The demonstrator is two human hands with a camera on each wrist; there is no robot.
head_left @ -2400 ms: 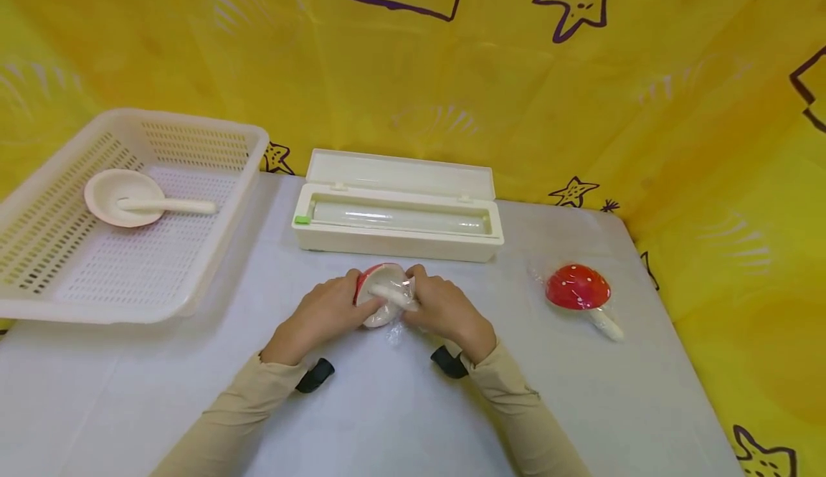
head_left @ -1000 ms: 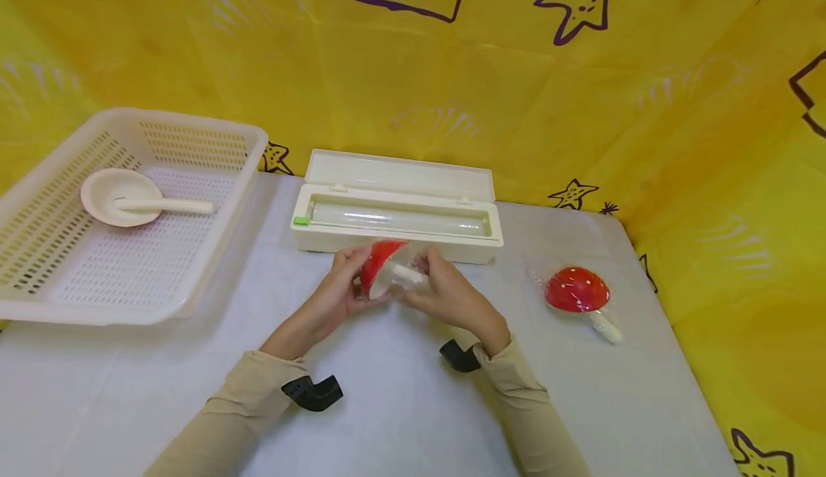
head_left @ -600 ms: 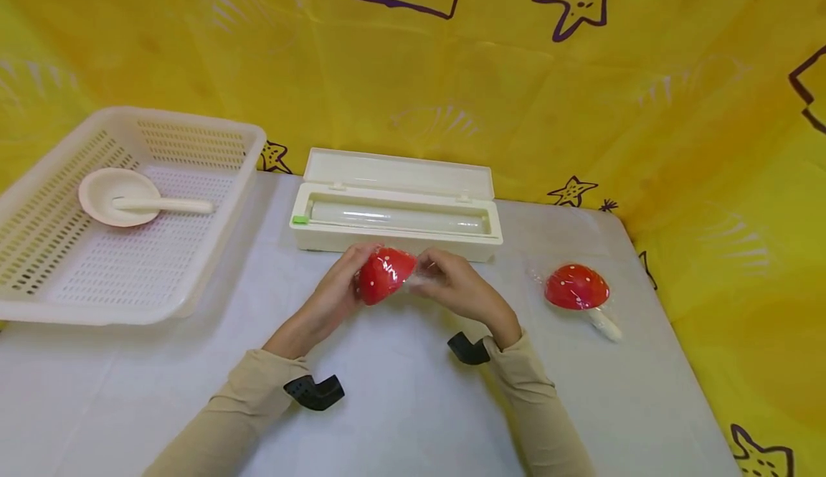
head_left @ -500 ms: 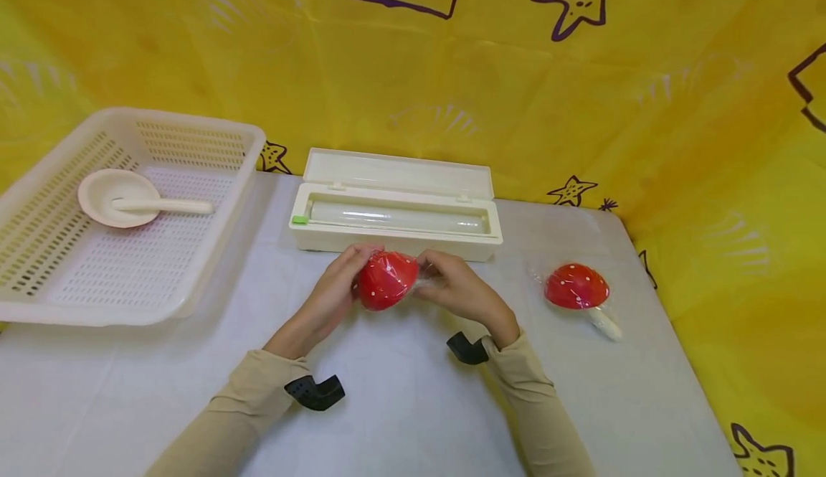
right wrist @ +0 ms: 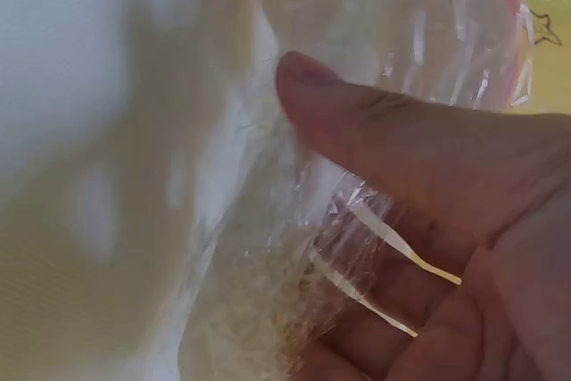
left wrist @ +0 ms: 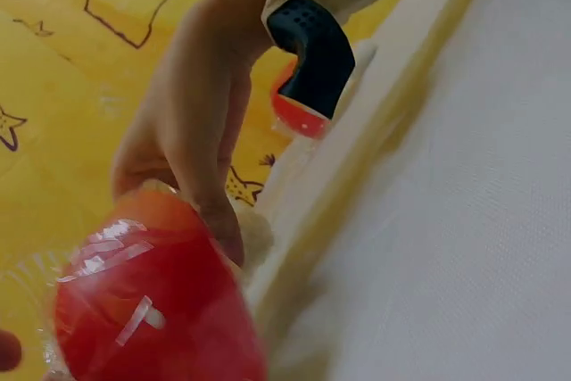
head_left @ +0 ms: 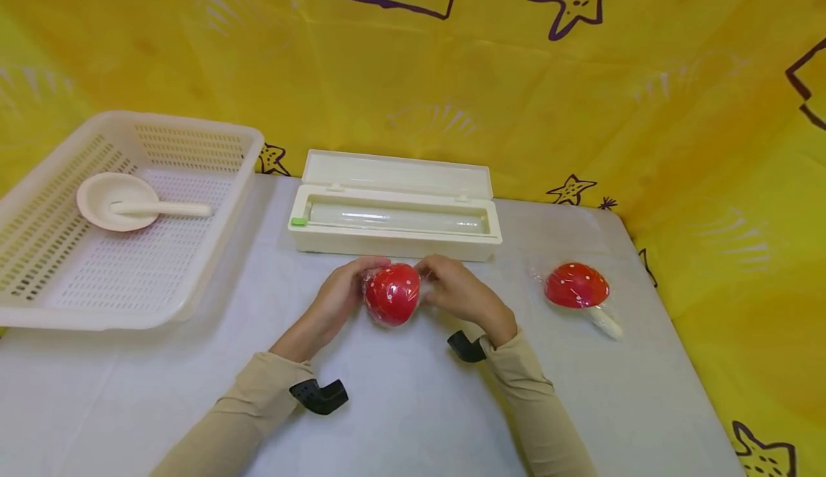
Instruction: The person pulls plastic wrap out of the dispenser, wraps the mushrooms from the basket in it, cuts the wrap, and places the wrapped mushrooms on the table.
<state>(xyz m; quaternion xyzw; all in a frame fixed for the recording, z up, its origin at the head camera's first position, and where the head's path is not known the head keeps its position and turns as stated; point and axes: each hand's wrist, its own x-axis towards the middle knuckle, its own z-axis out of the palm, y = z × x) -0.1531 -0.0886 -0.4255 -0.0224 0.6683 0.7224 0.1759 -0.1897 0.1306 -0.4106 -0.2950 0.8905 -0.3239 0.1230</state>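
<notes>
Hands: the held mushroom (head_left: 392, 294) is gripped from the left by the left hand (head_left: 331, 305); at its right, clear film (right wrist: 268, 283) is pinched by the right hand (head_left: 467, 294), fingers bent beneath the thumb.
Basket (head_left: 97, 320): white, slotted, at left; an apparently bare mushroom (head_left: 145, 208) is laid inside, hollow underside up.
Box (head_left: 395, 244): cream, oblong, lid raised; a glossy roll (head_left: 396, 219) is kept in its trough.
Held mushroom: red, domed, white-dotted, near the box; wrapping appears to be in hand, and the crinkled loose film probably needs to be tucked snug.
Wrapped mushroom (head_left: 576, 285): laid, film-sheathed, on the white worktop (head_left: 419, 405) at right.
</notes>
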